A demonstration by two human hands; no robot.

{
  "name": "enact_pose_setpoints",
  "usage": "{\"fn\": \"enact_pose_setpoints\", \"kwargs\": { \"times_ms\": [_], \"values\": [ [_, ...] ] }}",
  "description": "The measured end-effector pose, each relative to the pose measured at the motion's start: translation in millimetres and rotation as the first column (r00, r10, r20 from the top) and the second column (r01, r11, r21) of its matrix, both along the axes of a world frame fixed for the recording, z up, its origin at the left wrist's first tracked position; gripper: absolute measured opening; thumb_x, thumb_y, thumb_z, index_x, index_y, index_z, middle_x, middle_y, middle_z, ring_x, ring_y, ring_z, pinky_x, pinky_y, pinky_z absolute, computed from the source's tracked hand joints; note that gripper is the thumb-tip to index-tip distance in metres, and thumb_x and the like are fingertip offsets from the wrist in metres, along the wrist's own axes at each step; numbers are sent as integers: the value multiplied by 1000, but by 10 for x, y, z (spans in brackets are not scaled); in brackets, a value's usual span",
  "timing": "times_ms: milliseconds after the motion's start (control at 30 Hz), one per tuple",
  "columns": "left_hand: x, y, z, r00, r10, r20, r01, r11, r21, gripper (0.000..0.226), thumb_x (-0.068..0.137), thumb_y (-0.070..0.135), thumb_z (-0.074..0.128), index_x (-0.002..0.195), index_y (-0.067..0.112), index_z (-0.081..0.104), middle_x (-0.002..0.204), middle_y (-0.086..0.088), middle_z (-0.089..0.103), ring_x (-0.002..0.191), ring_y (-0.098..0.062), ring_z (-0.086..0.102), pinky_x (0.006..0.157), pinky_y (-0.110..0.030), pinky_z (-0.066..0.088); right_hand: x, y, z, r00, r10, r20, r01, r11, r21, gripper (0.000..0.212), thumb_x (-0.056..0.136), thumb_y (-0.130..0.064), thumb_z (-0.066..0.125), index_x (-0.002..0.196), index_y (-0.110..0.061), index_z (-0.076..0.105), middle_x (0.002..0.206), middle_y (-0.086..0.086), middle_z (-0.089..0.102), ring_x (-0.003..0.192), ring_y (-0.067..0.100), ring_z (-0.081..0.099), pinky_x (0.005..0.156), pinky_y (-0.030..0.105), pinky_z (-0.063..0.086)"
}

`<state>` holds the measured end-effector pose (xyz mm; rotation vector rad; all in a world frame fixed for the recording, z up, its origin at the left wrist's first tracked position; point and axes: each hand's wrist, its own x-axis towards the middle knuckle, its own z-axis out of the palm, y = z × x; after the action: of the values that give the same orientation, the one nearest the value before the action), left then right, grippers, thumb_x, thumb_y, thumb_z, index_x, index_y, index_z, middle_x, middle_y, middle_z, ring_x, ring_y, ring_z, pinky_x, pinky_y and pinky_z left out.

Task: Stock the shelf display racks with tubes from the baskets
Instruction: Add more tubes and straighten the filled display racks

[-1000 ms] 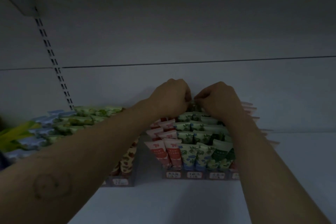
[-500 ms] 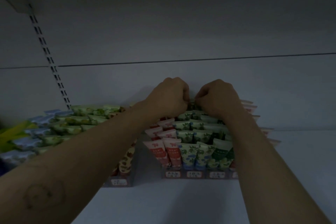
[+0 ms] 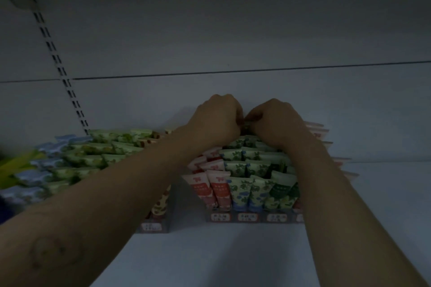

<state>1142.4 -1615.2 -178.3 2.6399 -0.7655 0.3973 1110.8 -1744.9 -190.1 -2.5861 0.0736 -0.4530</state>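
A tiered display rack (image 3: 249,217) stands on the white shelf, filled with rows of red tubes (image 3: 211,187) and green leaf-patterned tubes (image 3: 242,190). My left hand (image 3: 218,120) and my right hand (image 3: 274,121) meet, fingers curled, at the rack's top back row. Between their fingertips a small green tube (image 3: 247,126) shows, mostly hidden. A second rack (image 3: 152,226) to the left holds green and blue tubes (image 3: 98,156), partly covered by my left forearm.
The white shelf board (image 3: 210,254) stretches in front of the racks and to the right. A slotted upright (image 3: 60,67) runs up the back wall at the left. Another shelf's underside hangs overhead. Lighting is dim.
Both hands stay together at the top back row, with only a slight shift of the view; the grip looks the same.
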Motion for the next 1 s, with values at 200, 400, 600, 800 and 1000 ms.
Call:
{"fn": "enact_pose_setpoints", "kwargs": {
  "times_ms": [200,400,600,800,1000],
  "values": [
    [16,14,104,995,-22,-94,20,1000,-22,10,82,6,68,84,13,74,97,-5,71,81,-15,63,71,-16,46,-27,-13,42,1000,-16,-1,16,999,27,23,85,-16,62,103,-22,75,113,4,69,104,24,62,94,38,51],
    [22,82,63,998,-27,-60,25,999,-44,7,83,9,68,81,12,74,93,-4,72,83,-12,63,69,-13,43,-35,-25,43,1000,-18,21,17,999,43,20,86,-19,62,102,-18,75,112,3,70,103,22,63,92,34,51],
    [51,121,47,998,-13,-64,11,1000,-30,4,85,11,69,83,12,72,97,-4,71,79,-12,61,72,-17,44,-55,-32,41,1000,-7,31,6,999,38,20,87,-19,62,102,-17,75,112,3,70,102,21,63,91,29,51],
    [33,95,58,998,16,-59,-17,1000,-26,7,84,8,67,81,11,73,91,-5,71,70,-10,57,68,-15,45,-79,-38,49,999,22,48,-25,999,49,19,84,-21,64,97,-19,77,106,2,72,99,21,64,90,36,53],
    [20,65,52,997,36,-63,-37,999,-21,9,81,5,67,77,12,72,91,-9,71,82,-19,65,73,-19,49,-52,-44,47,999,22,28,-23,998,60,17,82,-25,66,95,-23,77,104,1,72,97,19,64,87,35,54]
  ]
}}
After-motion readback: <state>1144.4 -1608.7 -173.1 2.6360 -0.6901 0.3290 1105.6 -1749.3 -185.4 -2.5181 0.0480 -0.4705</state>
